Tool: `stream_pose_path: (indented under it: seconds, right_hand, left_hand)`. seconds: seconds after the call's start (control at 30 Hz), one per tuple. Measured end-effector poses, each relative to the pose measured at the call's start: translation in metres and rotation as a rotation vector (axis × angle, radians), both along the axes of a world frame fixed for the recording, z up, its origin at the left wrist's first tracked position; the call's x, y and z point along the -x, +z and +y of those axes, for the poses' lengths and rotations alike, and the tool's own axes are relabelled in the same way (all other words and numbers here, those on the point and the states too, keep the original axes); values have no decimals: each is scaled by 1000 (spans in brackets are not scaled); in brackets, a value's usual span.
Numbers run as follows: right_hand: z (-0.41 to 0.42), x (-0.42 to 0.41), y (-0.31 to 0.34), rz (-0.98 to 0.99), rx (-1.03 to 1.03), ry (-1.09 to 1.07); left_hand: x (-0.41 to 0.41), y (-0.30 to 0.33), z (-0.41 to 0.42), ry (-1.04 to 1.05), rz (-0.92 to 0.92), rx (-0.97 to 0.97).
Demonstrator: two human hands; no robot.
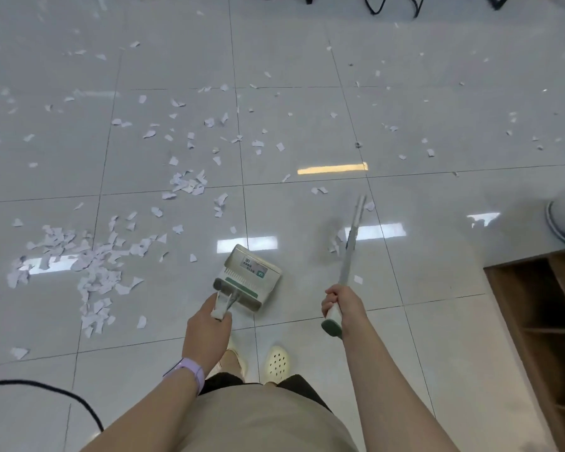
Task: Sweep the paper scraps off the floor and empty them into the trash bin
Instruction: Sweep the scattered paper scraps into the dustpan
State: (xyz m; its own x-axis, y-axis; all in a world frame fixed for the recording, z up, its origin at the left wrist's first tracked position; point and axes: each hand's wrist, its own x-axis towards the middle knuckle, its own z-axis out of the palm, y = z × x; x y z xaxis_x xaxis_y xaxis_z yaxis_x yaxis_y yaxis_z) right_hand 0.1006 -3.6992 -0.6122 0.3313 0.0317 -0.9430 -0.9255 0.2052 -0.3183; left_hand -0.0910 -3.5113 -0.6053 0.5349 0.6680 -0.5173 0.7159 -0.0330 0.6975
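Sweeping is the step in hand, judged to be at an early stage. Left hand [214,313] grips the handle of the dustpan [247,278], fingers curled round it; the pan stands on the tiled floor [307,93] just ahead of the person's feet, its mouth tilted away. Right hand [338,306] is wrapped round the grip of the broom [349,246], whose shaft slants forward and is blurred; the head is too smeared to tell whether it touches the floor. Paper scraps [92,265] lie mostly in a dense patch to the left of the dustpan, with a smaller cluster further ahead and loose pieces scattered widely across the tiles beyond. A few scraps sit beside the broom head. No scraps are visible in the pan. The trash bin cannot be identified with certainty; a pale round object at the right edge is only partly shown. A black cable [46,391] lies near left. Next move calls for drawing outlying scraps toward the dense patch, then setting the pan's lip flat against the floor beside it
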Motion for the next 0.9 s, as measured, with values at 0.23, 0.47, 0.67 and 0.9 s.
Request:
stream_pose_path:
  seconds: [0.23,0.47,0.67,0.9]
  right_hand:
    - [-39,1,15,-16,213,-271]
    - [-52,-4,14,98,328,-283]
    - [-27,-30,2,154,257,-168]
    - [77,-119,-15,242,-123,95]
  left_hand:
    - [-58,2,44,-123,-56,57]
    - [-94,-4,80,-101,-71,107]
    - [-132,-7,95,-185,-27,57]
    - [-184,-22,109,-53,52,-37]
